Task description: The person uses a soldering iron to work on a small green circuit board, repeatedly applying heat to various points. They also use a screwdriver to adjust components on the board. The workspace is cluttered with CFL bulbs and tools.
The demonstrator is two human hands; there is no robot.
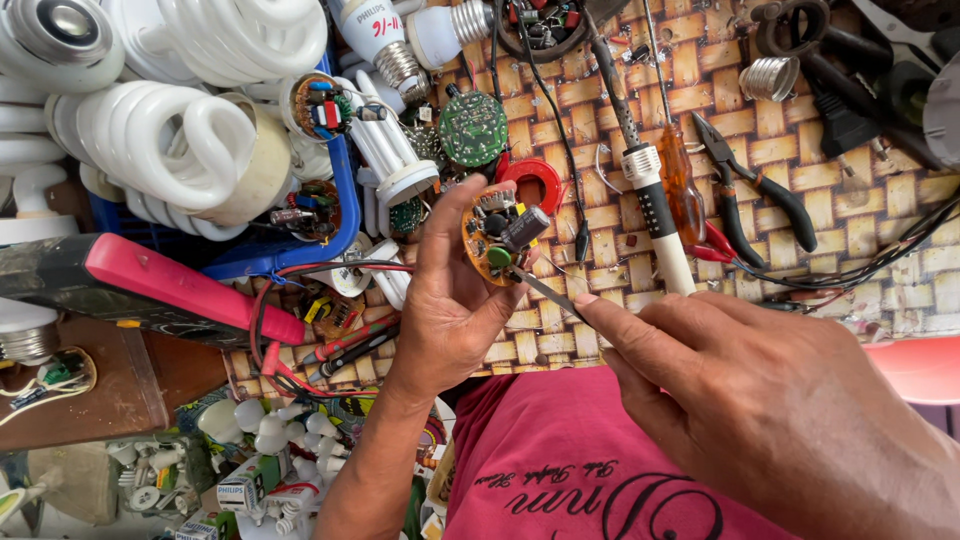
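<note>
A woven mat [800, 215] covers the work surface, and everything lies on it or beside it. At its left edge a blue crate [340, 215] holds a heap of white spiral lamp tubes [165, 140]. A red-cased meter [180, 285] lies just in front of the crate, its red and black leads trailing toward the mat's near edge. Toward the middle of the mat rest a soldering iron [655, 215] and an orange-handled screwdriver [683, 185], side by side; black-handled pliers [755, 185] lie to their right. A green round board [472, 127] sits near the far edge, a red ring [533, 180] just below it.

The left hand [450, 300] holds a small round circuit board [500, 235] above the middle of the mat, pinched by its rim between thumb and fingers, component side up. The right hand [770, 420] is closed in a pen grip on a thin metal probe [545, 292], forefinger laid along the shaft; the tip meets the board's lower edge by a green part. Whether it touches a lead or the board itself is hard to make out.

To do this well, the board wants a firm rim grip with fingers off the parts, and the probe a light, steady touch, pressed only where intended, so it neither slips across neighbouring components nor jabs the holding thumb.
</note>
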